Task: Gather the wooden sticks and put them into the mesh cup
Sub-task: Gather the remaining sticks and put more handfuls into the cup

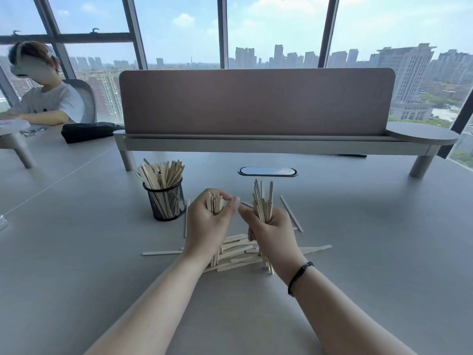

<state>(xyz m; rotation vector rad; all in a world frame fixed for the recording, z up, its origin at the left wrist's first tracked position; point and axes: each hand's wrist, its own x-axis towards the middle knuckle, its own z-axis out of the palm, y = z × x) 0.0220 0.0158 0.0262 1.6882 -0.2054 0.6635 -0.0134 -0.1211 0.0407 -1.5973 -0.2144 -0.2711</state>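
Note:
A black mesh cup point(167, 202) stands left of centre on the grey table, with many wooden sticks point(160, 172) upright in it. My left hand point(207, 226) grips a short bundle of sticks point(215, 203) held upright. Just to its right, my right hand point(271, 233) grips a taller bundle point(262, 198) that pokes well above the fist. Both hands hover over a loose pile of sticks point(238, 252) lying flat on the table, and both are to the right of the cup. Single sticks point(291, 213) lie around the pile.
A raised shelf with a brown divider panel point(256, 103) crosses the table behind the cup. An oval cable port point(268, 171) lies in the table beyond my hands. A black pouch point(89, 131) and a seated person point(43, 98) are at the far left.

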